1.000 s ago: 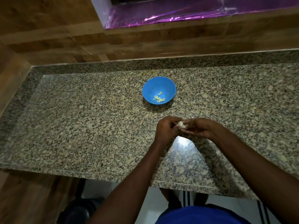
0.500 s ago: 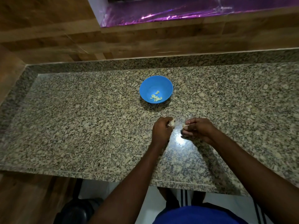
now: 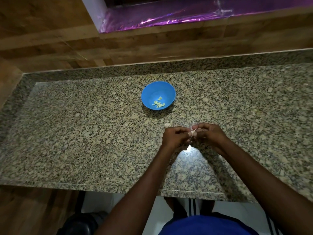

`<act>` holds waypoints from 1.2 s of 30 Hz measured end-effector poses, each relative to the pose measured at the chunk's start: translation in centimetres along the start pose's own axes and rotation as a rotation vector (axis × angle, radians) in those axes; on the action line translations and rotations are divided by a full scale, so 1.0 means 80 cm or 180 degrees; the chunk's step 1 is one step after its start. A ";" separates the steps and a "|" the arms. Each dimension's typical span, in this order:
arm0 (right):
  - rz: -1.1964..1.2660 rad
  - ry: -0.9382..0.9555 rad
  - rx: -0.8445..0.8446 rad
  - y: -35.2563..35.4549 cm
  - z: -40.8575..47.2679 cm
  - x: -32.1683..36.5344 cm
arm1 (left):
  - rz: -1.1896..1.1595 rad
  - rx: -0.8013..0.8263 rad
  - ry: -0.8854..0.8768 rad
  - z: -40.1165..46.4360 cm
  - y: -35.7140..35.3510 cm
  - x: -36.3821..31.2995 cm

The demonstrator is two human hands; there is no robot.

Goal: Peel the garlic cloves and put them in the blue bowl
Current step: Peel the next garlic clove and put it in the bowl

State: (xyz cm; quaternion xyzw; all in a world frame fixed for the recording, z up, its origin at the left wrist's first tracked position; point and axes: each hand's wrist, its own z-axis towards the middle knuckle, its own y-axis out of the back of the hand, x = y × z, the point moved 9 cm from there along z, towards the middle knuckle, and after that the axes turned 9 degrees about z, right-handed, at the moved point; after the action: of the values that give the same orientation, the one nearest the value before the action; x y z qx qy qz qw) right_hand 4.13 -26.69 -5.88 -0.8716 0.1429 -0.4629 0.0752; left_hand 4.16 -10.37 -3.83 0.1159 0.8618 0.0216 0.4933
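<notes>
A blue bowl (image 3: 158,89) stands on the granite counter (image 3: 84,133) and holds several peeled garlic cloves (image 3: 158,104). Nearer to me, my left hand (image 3: 175,137) and my right hand (image 3: 209,134) meet over the counter. Between their fingertips they pinch a pale garlic clove (image 3: 192,133) with loose skin. A small piece of unpeeled garlic (image 3: 168,124) lies on the counter just beyond my left hand.
The counter has a raised granite back edge and a wood-panelled wall (image 3: 152,43) behind it. A purple foil-covered ledge (image 3: 169,17) sits above. The counter's front edge (image 3: 101,187) runs below my forearms, with a wooden floor at the left.
My hands were apart half a second ago, each with a piece; now they have come together on one clove. A garlic piece now lies on the counter beyond my left hand.
</notes>
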 end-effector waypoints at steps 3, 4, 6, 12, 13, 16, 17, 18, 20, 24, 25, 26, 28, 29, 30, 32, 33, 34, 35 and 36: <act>-0.0015 -0.0109 -0.0027 0.003 0.000 -0.009 | -0.0044 0.0046 -0.0026 0.000 -0.006 0.001; -0.0051 -0.0111 -0.0013 0.004 -0.001 -0.009 | -0.0057 0.0057 -0.0022 0.000 -0.007 0.001; -0.0194 -0.0044 -0.0031 0.008 -0.001 -0.007 | 0.0045 0.0074 -0.0006 0.001 -0.010 -0.001; -0.0716 0.0230 -0.0236 0.019 0.003 0.001 | 0.0245 -0.0123 0.0063 0.009 -0.008 0.000; -0.0740 0.0244 -0.0286 0.020 0.003 0.001 | 0.0319 -0.0252 0.0021 0.010 -0.002 0.001; -0.0794 0.0152 -0.0427 0.025 0.004 0.001 | 0.1032 -0.0759 -0.0279 0.010 0.021 -0.006; -0.0751 0.0052 -0.0405 0.024 0.004 -0.002 | 0.1317 -0.0890 -0.0359 0.009 0.026 -0.009; -0.0728 -0.0044 -0.0371 0.023 0.004 -0.005 | 0.1566 -0.0978 -0.0428 0.008 0.030 -0.012; -0.0758 -0.0136 -0.0300 0.021 0.005 -0.008 | 0.1894 -0.1050 -0.0561 0.007 0.032 -0.015; -0.1350 0.0098 -0.0243 0.024 0.013 -0.001 | 0.2507 -0.1443 -0.0884 -0.014 0.028 -0.015; -0.1647 0.0188 -0.0272 0.024 0.016 0.003 | 0.2673 -0.1565 -0.1047 -0.023 0.024 -0.015; -0.1928 0.0262 -0.0316 0.025 0.018 0.007 | 0.2829 -0.1629 -0.1195 -0.032 0.019 -0.012; -0.2314 0.0321 -0.0335 0.023 0.024 0.011 | 0.3064 -0.1635 -0.1394 -0.044 0.012 -0.006; -0.2409 0.0279 -0.0308 0.021 0.028 0.011 | 0.3149 -0.1620 -0.1461 -0.048 0.011 -0.002; -0.2474 0.0202 -0.0282 0.019 0.030 0.010 | 0.3197 -0.1598 -0.1496 -0.051 0.011 0.002; -0.2617 0.0093 -0.0285 0.017 0.037 0.011 | 0.3231 -0.1466 -0.1495 -0.052 0.011 0.011; -0.2681 0.0053 -0.0318 0.017 0.040 0.013 | 0.3292 -0.1346 -0.1505 -0.052 0.007 0.016; -0.2715 -0.0008 -0.0352 0.018 0.044 0.013 | 0.3377 -0.1224 -0.1520 -0.053 0.002 0.021; -0.2736 -0.0080 -0.0375 0.018 0.047 0.013 | 0.3460 -0.1116 -0.1543 -0.053 -0.003 0.025; -0.2789 -0.0170 -0.0402 0.017 0.049 0.012 | 0.3520 -0.1036 -0.1574 -0.054 -0.007 0.027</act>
State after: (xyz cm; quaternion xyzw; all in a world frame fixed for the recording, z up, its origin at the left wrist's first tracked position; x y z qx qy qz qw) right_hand 7.62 -28.29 -7.66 -0.8644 -0.2141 -0.4188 -0.1778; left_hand -0.67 -10.13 -3.57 0.4697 0.5204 0.3772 0.6053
